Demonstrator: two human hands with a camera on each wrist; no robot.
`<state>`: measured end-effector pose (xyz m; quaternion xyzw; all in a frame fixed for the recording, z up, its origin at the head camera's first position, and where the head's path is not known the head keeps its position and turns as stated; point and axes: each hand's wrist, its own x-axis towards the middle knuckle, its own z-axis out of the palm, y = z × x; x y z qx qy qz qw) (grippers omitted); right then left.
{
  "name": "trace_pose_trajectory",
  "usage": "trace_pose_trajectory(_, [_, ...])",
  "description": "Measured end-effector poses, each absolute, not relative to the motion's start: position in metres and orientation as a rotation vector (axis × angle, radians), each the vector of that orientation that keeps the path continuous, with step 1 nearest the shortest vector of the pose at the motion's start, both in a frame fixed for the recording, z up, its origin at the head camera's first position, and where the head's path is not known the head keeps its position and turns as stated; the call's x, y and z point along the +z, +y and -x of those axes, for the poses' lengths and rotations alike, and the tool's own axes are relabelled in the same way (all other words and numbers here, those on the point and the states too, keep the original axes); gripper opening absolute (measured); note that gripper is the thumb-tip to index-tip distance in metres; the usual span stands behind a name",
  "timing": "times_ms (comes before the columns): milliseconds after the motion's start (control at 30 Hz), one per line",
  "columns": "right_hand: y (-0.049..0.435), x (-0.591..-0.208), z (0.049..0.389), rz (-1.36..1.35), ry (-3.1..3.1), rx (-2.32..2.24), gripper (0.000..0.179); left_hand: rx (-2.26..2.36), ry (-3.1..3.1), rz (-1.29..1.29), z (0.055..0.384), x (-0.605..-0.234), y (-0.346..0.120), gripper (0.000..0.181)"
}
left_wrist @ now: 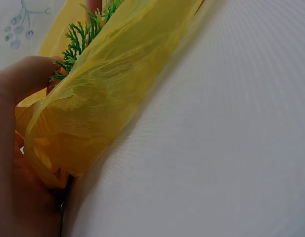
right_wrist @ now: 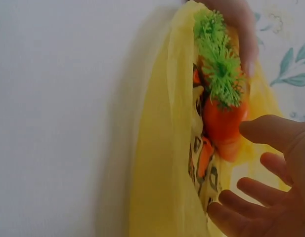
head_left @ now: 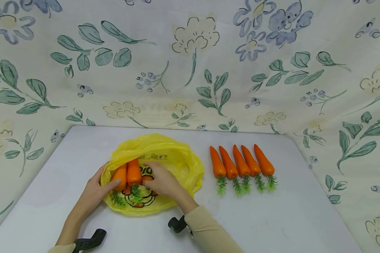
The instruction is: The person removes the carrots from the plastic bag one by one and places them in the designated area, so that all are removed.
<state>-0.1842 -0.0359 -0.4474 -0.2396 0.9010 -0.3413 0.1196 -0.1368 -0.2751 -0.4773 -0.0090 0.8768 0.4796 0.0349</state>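
Observation:
A yellow plastic bag (head_left: 187, 168) with a printed picture lies on the table, its mouth spread toward me. Two orange toy carrots, a left one (head_left: 121, 175) and a right one (head_left: 134, 173), lie inside at its left, green tops toward me. My left hand (head_left: 93, 191) grips the bag's left side, thumb over the rim at the left carrot and fingers outside. In the mouth of the bag, my right hand (head_left: 163, 181) is beside the right carrot. The right wrist view shows that hand's fingers (right_wrist: 261, 192) spread and relaxed, with nothing held.
Several more toy carrots (head_left: 240, 161) lie in a row right of the bag, tips pointing away and green tops toward me. They rest on a white table (head_left: 291, 218). A flower-patterned cloth (head_left: 164, 52) hangs behind the table's far edge.

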Motion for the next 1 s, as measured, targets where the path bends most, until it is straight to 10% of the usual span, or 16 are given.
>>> trace_pose_trajectory(1000, [-0.077, -0.457, 0.161, 0.519, 2.657, -1.054, 0.059, 1.465, 2.703, 0.027, 0.136, -0.475, -0.274, 0.085])
